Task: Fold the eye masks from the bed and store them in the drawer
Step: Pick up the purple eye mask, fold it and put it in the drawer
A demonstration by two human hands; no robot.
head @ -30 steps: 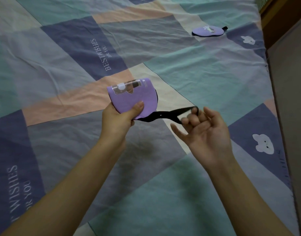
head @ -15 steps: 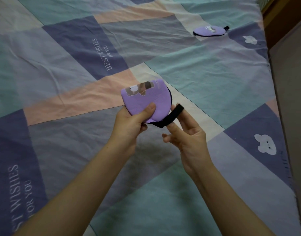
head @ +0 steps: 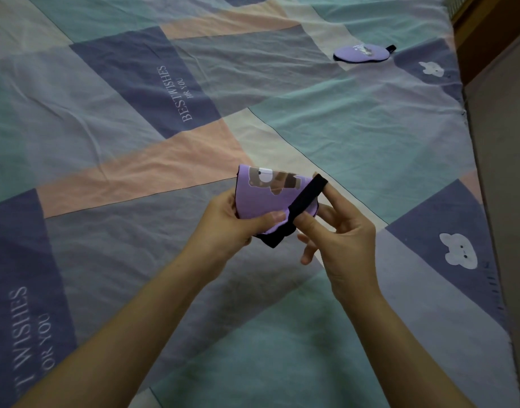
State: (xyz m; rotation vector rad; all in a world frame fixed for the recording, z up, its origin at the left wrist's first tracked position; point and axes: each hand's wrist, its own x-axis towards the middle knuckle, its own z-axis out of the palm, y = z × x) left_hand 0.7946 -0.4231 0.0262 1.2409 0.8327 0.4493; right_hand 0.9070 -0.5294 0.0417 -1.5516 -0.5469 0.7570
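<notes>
A purple eye mask [head: 267, 198] with a bear print is folded in half and held above the bed. My left hand [head: 232, 228] pinches its lower left edge, thumb on top. A black elastic strap [head: 307, 195] lies diagonally across the mask's front. My right hand [head: 341, 231] holds that strap, its index finger hooked in the strap's far loop and its thumb pressing the near end. A second purple eye mask [head: 361, 53] lies flat on the bed at the far right. No drawer is in view.
The patchwork bedsheet [head: 135, 128] in teal, purple and peach covers nearly the whole view. Its right edge [head: 473, 160] drops to a grey floor [head: 508, 142]. Brown wooden furniture [head: 488, 28] stands at the top right corner.
The strap, stretched out to the right a second ago, has been brought over the folded mask's front by my right hand. Both hands and the mask have shifted rightwards and lower in view.
</notes>
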